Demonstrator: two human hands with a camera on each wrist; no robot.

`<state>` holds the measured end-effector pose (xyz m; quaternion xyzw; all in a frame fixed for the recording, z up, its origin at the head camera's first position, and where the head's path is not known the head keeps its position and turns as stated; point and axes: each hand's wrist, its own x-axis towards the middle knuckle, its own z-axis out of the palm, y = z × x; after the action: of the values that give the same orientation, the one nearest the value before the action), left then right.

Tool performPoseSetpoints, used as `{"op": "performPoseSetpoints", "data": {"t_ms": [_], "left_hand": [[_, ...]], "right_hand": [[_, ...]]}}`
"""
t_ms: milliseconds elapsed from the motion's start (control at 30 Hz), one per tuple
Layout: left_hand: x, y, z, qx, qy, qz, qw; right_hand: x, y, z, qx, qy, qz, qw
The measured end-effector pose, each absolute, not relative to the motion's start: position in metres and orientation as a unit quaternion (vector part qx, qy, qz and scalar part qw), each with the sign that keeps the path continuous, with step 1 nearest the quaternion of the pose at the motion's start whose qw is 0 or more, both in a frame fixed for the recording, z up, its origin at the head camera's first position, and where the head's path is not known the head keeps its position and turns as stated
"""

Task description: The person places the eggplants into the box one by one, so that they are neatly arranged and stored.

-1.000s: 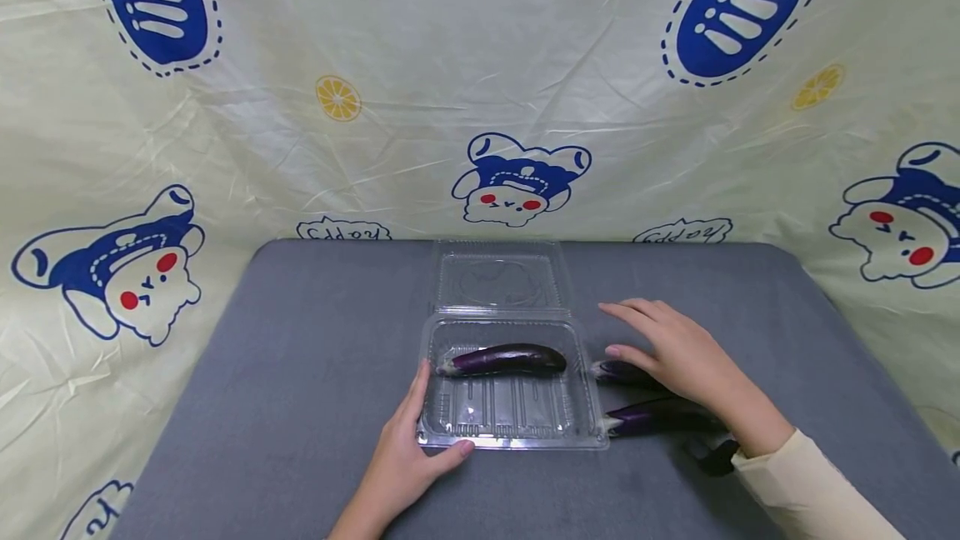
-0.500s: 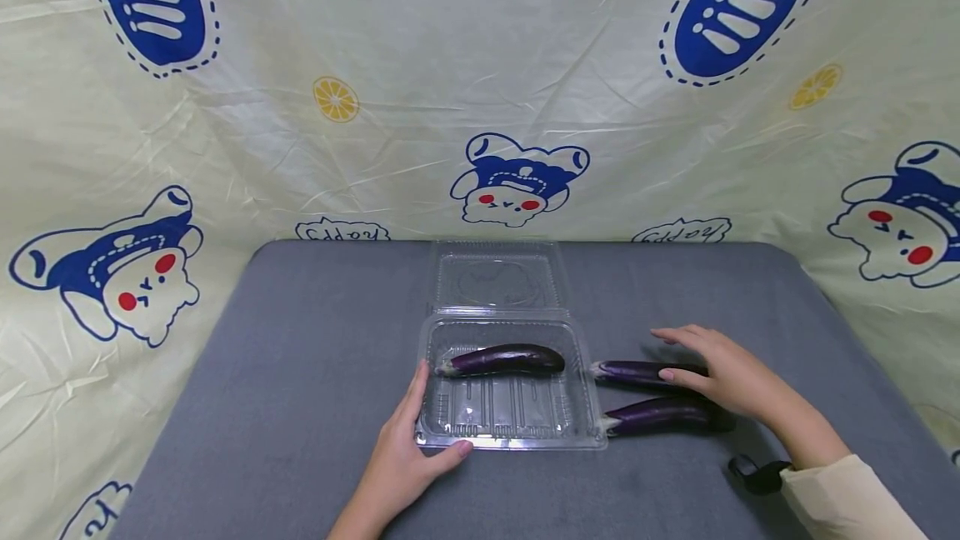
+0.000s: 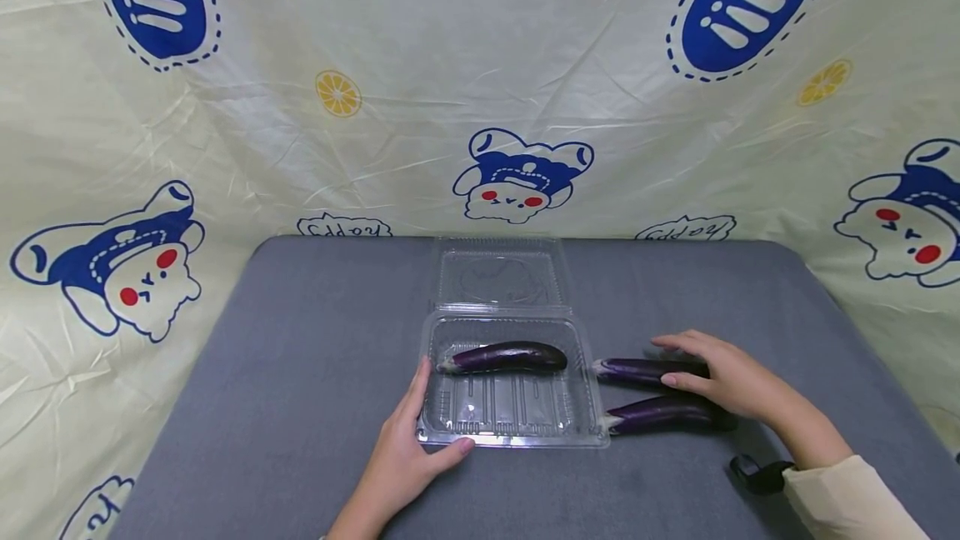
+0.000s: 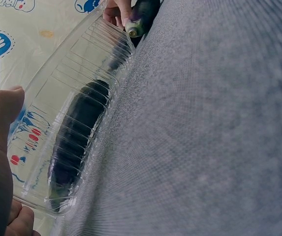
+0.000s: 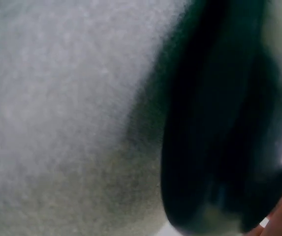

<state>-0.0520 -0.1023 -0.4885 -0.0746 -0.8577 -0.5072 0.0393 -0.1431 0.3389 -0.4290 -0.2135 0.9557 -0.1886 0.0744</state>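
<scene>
A clear plastic clamshell container (image 3: 513, 443) lies with its lid (image 3: 498, 277) folded back. One dark purple eggplant (image 3: 510, 357) rests in the rear part of its base. My left hand (image 3: 408, 457) holds the container's near left corner, thumb along the front rim and fingers against the left side. To the right of the container lie two more eggplants, stem ends toward it. Around the right end of the farther eggplant (image 3: 637, 371) is my right hand (image 3: 727, 373), its thumb on the near side; some fingers are hidden. The nearer eggplant (image 3: 667, 415) lies just below that hand.
Everything stands on a grey cloth-covered table (image 3: 322, 373). A cream curtain (image 3: 420, 157) with blue cartoon prints hangs behind and beside it. A black strap (image 3: 759, 475) hangs at the right wrist, by the cream sleeve (image 3: 847, 498).
My right hand has moved right and toward me, from above the two outer eggplants to the farther one's right end, uncovering both. The left hand and container have stayed in place.
</scene>
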Motion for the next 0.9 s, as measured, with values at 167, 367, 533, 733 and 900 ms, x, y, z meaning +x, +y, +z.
{"op": "performPoseSetpoints", "data": {"t_ms": [167,367,533,733,900], "left_hand": [[-0.053,-0.103,-0.489,-0.076,-0.858,-0.506,0.039],[-0.053,-0.102,-0.488,-0.079,-0.858,-0.505,0.041],[-0.052,-0.102,-0.488,-0.079,-0.86,-0.503,0.043],[-0.052,-0.102,-0.488,-0.079,-0.859,-0.504,0.044],[-0.053,-0.102,-0.489,-0.08,-0.86,-0.503,0.046]], "right_hand": [[-0.145,0.336,-0.433,-0.223,0.954,-0.181,0.089],[-0.147,0.336,-0.435,-0.219,0.953,-0.187,0.094],[-0.149,0.334,-0.435,-0.227,0.952,-0.184,0.09],[-0.151,0.331,-0.435,-0.257,0.95,-0.164,0.073],[-0.152,0.328,-0.435,-0.273,0.947,-0.152,0.066]]}}
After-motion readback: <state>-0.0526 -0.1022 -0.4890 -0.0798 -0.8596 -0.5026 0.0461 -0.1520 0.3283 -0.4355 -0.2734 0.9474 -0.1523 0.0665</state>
